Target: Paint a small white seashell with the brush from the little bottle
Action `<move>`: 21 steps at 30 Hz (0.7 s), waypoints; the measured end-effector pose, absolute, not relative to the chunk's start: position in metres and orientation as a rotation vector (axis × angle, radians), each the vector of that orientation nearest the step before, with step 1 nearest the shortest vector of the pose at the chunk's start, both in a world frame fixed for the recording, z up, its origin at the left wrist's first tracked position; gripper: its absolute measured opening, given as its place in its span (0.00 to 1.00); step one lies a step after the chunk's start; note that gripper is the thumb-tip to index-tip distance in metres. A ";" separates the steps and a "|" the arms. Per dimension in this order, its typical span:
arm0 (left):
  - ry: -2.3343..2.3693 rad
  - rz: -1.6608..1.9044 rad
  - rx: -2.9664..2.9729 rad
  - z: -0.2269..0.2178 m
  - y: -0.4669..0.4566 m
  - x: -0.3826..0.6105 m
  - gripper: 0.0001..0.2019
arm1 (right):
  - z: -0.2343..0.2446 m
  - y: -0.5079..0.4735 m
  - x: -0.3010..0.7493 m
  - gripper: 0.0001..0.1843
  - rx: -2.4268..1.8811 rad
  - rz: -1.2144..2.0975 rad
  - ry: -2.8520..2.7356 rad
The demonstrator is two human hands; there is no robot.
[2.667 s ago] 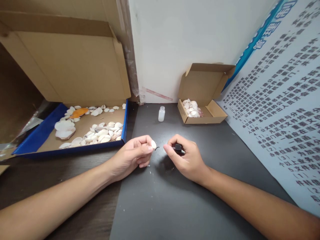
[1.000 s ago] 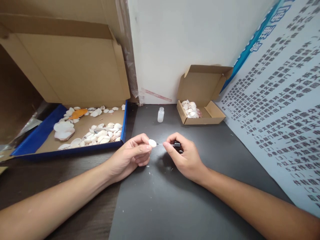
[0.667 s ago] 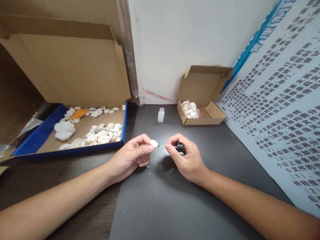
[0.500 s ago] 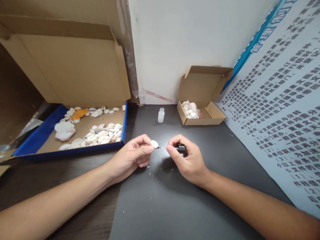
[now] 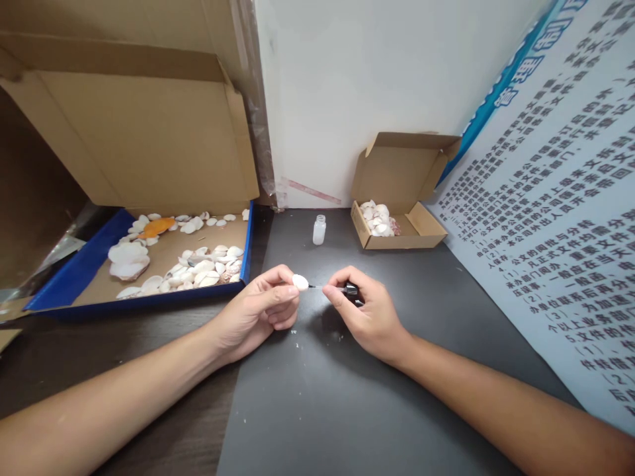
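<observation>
Between thumb and fingers, my left hand [image 5: 265,301] pinches a small white seashell [image 5: 300,282] above the dark mat. My right hand [image 5: 370,311] is closed on a thin brush with a black cap [image 5: 351,291] for a handle. The brush's dark tip points left and meets the shell's right edge, though I cannot tell exactly where it touches. Beyond both hands stands a small uncapped glass bottle [image 5: 319,231], upright, with whitish contents.
On the left, a large open cardboard box [image 5: 188,139] with blue edges holds many shells [image 5: 198,270]. At back right, a smaller open box [image 5: 417,231] holds more shells [image 5: 378,218]. A white panel rises behind, and a printed sheet [image 5: 546,218] slopes along the right.
The shell and my left fingers have shifted slightly left and up, and the shell looks a little turned. My right hand has followed left with the brush.
</observation>
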State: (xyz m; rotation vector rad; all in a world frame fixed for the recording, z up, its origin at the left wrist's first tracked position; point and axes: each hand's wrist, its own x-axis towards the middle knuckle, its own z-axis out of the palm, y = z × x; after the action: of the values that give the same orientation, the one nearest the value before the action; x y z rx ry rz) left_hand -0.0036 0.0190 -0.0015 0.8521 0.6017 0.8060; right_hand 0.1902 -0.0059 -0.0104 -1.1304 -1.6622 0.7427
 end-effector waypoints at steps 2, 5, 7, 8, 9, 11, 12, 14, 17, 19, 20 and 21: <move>0.612 0.823 0.849 -0.001 0.018 -0.003 0.07 | -0.010 -0.006 0.190 0.08 -1.126 0.713 -1.692; 0.623 0.814 0.863 -0.001 0.016 -0.002 0.09 | -0.009 -0.007 0.189 0.08 -1.118 0.661 -1.726; 0.636 0.808 0.875 -0.002 0.014 0.000 0.09 | -0.009 -0.008 0.189 0.07 -1.112 0.633 -1.732; 0.645 0.807 0.881 -0.002 0.014 0.000 0.10 | -0.008 -0.009 0.189 0.07 -1.106 0.621 -1.733; 0.651 0.808 0.887 -0.002 0.013 0.001 0.10 | -0.008 -0.009 0.189 0.07 -1.099 0.610 -1.733; 0.662 0.814 0.903 -0.002 0.013 0.002 0.10 | -0.008 -0.010 0.189 0.07 -1.088 0.596 -1.730; 0.665 0.815 0.911 -0.002 0.012 0.002 0.09 | -0.008 -0.010 0.189 0.07 -1.087 0.593 -1.726; 0.670 0.819 0.922 -0.002 0.012 0.003 0.09 | -0.008 -0.010 0.189 0.08 -1.093 0.597 -1.717; 0.681 0.818 0.933 -0.002 0.012 0.002 0.09 | -0.008 -0.010 0.189 0.08 -1.097 0.602 -1.709; 0.680 0.818 0.945 -0.003 0.012 0.002 0.09 | -0.008 -0.010 0.190 0.08 -1.091 0.596 -1.711; 0.678 0.818 0.951 -0.003 0.012 0.002 0.09 | -0.008 -0.010 0.190 0.08 -1.089 0.592 -1.711; 0.675 0.819 0.955 -0.004 0.012 0.002 0.09 | -0.009 -0.011 0.190 0.08 -1.085 0.589 -1.711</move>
State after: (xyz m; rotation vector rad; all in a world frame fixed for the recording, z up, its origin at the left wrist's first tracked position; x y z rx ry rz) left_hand 0.0022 0.0117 -0.0036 0.9555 0.6747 0.8192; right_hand 0.1903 -0.0105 -0.0085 -1.0852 -1.7106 0.5887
